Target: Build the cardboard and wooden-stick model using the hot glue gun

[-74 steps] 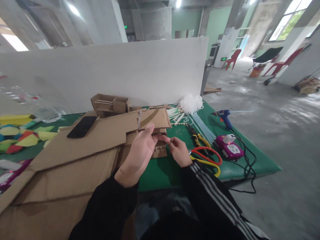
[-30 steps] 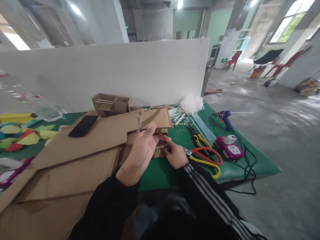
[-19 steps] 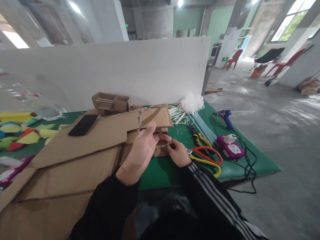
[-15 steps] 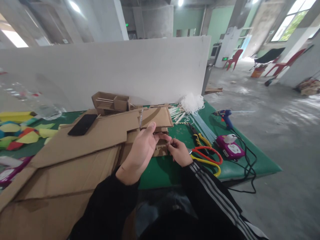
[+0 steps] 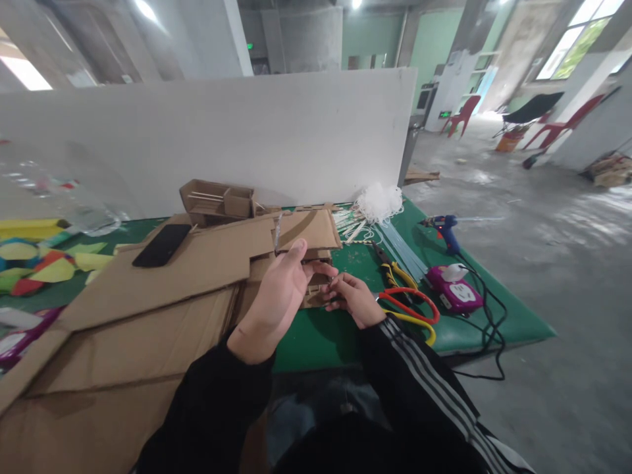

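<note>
Right hand (image 5: 355, 299) loosened and spread over the end of a small cardboard piece (image 5: 312, 299), left hand (image 5: 281, 296) almost unmoved
Half a second ago the right fingers were bunched just right of the piece; now the lower ones reach left across its end, while thumb and index finger stay close to the left index fingertip. The left thumb remains raised. Whether either of the hands grips anything cannot be told, as the fingers hide what lies between them. The piece, marked with pale lines, shows just below the fingertips, nearer the person than the cardboard flap (image 5: 311, 230). On the green bench (image 5: 316, 345), the right hand and sleeve now cover slightly more of the scissors (image 5: 405, 309); pliers (image 5: 390, 266) and phone (image 5: 162, 245) have stayed put
</note>
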`<control>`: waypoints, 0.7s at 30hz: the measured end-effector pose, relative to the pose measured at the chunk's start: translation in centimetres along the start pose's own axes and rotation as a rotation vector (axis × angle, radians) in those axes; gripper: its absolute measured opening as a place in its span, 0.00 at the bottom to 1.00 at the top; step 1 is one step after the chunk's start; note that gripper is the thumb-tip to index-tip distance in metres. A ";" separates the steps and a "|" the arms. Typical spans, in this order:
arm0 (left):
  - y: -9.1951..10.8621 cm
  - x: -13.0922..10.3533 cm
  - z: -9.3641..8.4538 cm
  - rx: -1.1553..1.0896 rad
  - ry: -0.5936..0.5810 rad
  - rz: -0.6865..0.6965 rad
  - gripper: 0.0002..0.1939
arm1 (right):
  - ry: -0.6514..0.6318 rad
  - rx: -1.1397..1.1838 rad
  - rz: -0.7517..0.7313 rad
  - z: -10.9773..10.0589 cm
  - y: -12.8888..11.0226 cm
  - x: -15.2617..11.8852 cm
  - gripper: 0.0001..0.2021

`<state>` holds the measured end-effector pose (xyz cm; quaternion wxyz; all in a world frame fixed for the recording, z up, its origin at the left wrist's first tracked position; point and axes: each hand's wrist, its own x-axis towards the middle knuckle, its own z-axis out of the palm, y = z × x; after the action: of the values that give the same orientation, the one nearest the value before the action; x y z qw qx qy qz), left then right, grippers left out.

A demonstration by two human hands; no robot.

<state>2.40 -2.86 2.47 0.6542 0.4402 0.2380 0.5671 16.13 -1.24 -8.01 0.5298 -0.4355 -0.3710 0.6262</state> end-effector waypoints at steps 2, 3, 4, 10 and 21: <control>0.0 0.0 0.1 0.000 0.005 0.002 0.12 | 0.004 0.036 -0.003 0.0 0.1 0.1 0.11; 0.0 0.0 0.1 -0.001 0.007 -0.001 0.11 | 0.007 0.051 -0.006 0.0 0.1 0.1 0.10; 0.0 0.0 0.1 -0.005 0.010 -0.001 0.11 | 0.011 0.063 -0.011 0.0 0.1 0.2 0.10; 0.1 -0.1 0.2 0.000 0.004 0.008 0.11 | 0.013 0.064 -0.050 -0.1 0.1 0.2 0.09; 0.1 -0.1 0.3 -0.004 0.017 0.004 0.10 | 0.205 -0.481 -0.332 -0.5 1.4 0.3 0.06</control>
<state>2.54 -3.03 2.68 0.6520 0.4345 0.2412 0.5726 16.12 -1.22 -9.51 0.5412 -0.5428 -0.5191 0.3782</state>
